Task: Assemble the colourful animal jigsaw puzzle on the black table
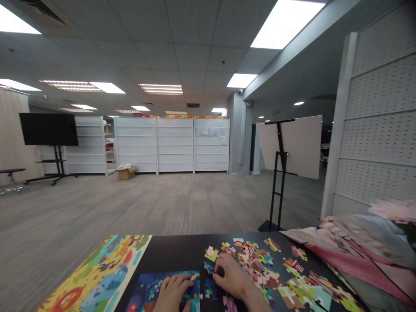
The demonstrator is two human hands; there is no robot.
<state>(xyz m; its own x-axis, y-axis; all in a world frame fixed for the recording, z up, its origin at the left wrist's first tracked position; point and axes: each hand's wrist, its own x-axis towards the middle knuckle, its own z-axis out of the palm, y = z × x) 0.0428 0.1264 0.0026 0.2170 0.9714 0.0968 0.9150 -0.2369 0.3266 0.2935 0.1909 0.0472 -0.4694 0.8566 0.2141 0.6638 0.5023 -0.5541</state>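
Black tabletop bears loose puzzle pieces beside your curled right hand; whether it grips 1 can't be told. Your left hand rests unclenched on the blue picture. You're apparently picking pieces; next calls for a clean pinch.

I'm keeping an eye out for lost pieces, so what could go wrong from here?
The right hand is close beside the heaped, multicoloured cardboard jigsaw pieces, so its wrist might knock some away.
The left hand lies over the dark blue, illustrated rectangular sheet; a push could shift it.
The crumpled pink and grey cloth lies near pieces on the right, and might cover or drag some if moved.
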